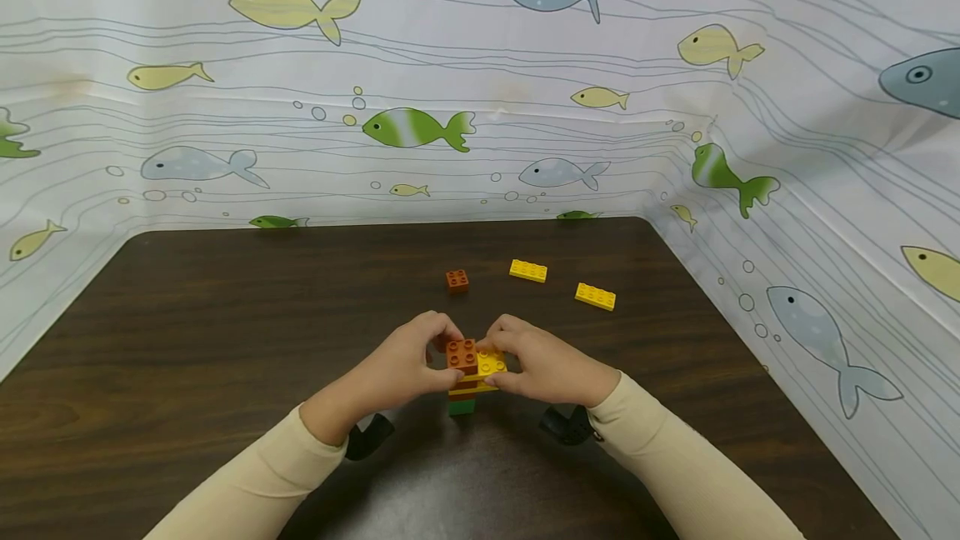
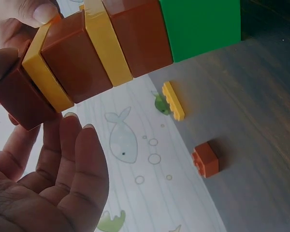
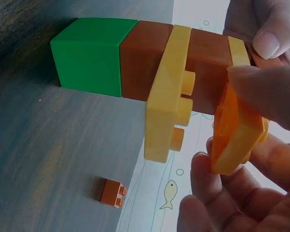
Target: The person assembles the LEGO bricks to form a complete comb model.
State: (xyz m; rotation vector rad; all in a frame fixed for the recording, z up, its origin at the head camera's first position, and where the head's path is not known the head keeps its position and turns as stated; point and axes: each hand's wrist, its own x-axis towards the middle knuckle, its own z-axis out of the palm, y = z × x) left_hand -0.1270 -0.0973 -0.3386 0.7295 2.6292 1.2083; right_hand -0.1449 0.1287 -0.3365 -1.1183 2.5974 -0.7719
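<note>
Left hand grips the top brown brick between thumb and fingers, while the right hand pinches the upper yellow brick just below it, thumb above and fingers under its overhanging end. Both bricks belong to a tower standing on the dark table, with a green brick at its foot. Its parts look like hard plastic, so they should be light, stiff, rather smooth and not easily broken; the stud joints are probably the weak points. Flat side faces seem the best hold, with the green brick good for steadying, since force on the overhanging lower yellow brick would likely lever the stack apart. Whether the upper yellow brick sits fully home is hard to judge, as fingers cover part of that joint. No container shows in any view.
</note>
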